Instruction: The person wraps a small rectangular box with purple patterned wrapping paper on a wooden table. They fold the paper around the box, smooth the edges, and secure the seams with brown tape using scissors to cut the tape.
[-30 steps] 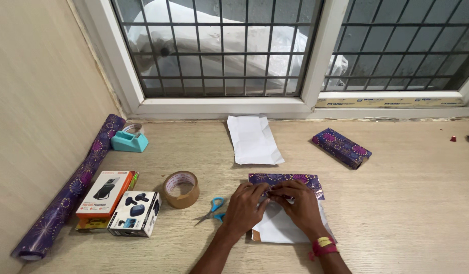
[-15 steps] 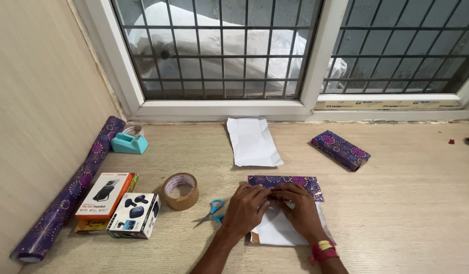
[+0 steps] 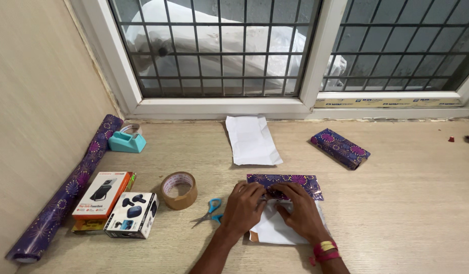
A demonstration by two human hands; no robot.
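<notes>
Honestly, the purple paper (image 3: pixel 287 183) is only pinned flat by both hands, left hand (image 3: pixel 243 205) and right hand (image 3: pixel 299 213), nothing clenched. If pressure gets eased, the fold could spring open, since no tape is seen on it.

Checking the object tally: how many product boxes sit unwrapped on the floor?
2 plainly visible: an orange-and-white box by the wrapping paper roll, and a white earbuds box beside it. A yellow edge beneath may be a third.
</notes>
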